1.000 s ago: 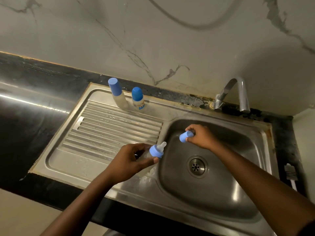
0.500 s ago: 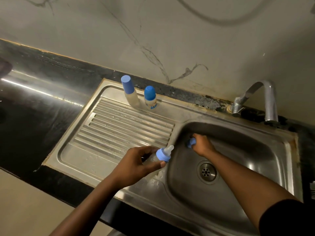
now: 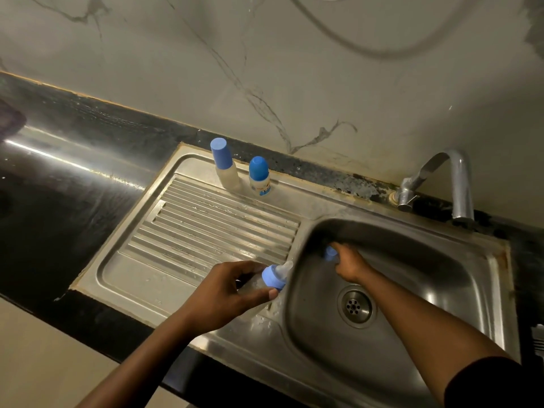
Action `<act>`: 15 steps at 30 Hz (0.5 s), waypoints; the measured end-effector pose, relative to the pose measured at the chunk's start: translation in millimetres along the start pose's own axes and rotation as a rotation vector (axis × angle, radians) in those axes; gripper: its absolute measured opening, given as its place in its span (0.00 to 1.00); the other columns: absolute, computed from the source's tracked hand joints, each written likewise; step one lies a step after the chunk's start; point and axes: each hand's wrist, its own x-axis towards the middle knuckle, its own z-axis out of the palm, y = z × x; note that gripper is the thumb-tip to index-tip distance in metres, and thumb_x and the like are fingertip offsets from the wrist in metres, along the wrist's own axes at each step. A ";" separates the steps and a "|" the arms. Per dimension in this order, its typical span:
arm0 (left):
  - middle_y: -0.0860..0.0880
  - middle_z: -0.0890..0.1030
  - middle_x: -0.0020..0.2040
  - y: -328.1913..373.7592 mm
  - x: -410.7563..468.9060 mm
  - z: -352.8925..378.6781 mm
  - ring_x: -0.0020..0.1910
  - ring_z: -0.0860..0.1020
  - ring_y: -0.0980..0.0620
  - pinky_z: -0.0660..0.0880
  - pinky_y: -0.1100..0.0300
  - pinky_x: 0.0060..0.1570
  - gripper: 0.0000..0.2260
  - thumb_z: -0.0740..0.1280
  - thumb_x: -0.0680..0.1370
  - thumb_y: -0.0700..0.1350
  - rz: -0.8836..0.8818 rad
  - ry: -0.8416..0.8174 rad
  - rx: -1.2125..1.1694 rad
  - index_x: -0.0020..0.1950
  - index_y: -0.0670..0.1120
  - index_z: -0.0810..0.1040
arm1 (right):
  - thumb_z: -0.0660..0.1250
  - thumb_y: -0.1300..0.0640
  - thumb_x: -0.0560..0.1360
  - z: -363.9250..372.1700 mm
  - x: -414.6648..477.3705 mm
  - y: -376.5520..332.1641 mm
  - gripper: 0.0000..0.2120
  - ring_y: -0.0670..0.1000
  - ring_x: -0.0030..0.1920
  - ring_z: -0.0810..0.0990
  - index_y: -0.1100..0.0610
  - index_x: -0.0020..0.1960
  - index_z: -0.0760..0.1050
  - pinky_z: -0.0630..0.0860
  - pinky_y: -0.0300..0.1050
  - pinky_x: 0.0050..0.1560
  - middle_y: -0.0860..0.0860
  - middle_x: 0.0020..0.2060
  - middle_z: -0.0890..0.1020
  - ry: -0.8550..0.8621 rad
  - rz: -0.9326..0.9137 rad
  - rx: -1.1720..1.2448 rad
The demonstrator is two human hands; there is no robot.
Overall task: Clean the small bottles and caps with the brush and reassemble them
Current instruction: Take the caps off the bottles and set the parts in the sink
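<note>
At the left edge of the basin, the left hand is clamping its grip on the small bottle, teat free for capping; the right hand is pinching the blue cap low inside

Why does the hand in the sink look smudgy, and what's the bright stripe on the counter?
Head view: the right hand and its blue cap are blurred in the shadowy sink; the stripe is light glaring off the shiny counter; the left hand and its baby bottle look sharper.
</note>
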 end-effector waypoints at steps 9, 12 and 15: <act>0.59 0.88 0.50 0.0 3.6 12.8 0.49 0.86 0.57 0.82 0.48 0.51 0.14 0.79 0.76 0.53 -0.024 0.083 0.058 0.61 0.56 0.86 | 0.70 0.62 0.78 -42.9 -55.6 -45.1 0.26 0.51 0.59 0.83 0.51 0.75 0.73 0.78 0.47 0.64 0.52 0.60 0.84 0.103 -0.176 0.160; 0.61 0.87 0.50 -0.8 8.5 18.9 0.49 0.85 0.60 0.82 0.50 0.50 0.15 0.80 0.74 0.55 -0.025 0.132 0.090 0.60 0.56 0.86 | 0.69 0.51 0.82 -65.0 -97.5 -89.2 0.14 0.45 0.56 0.84 0.49 0.67 0.80 0.81 0.46 0.59 0.45 0.57 0.86 0.091 -0.297 0.309; 0.60 0.87 0.51 3.5 13.0 26.1 0.50 0.85 0.59 0.82 0.54 0.49 0.17 0.81 0.73 0.55 0.031 0.141 0.093 0.60 0.57 0.86 | 0.67 0.48 0.83 -85.0 -142.9 -128.8 0.12 0.50 0.50 0.87 0.52 0.61 0.82 0.84 0.46 0.51 0.50 0.51 0.87 -0.008 -0.326 0.572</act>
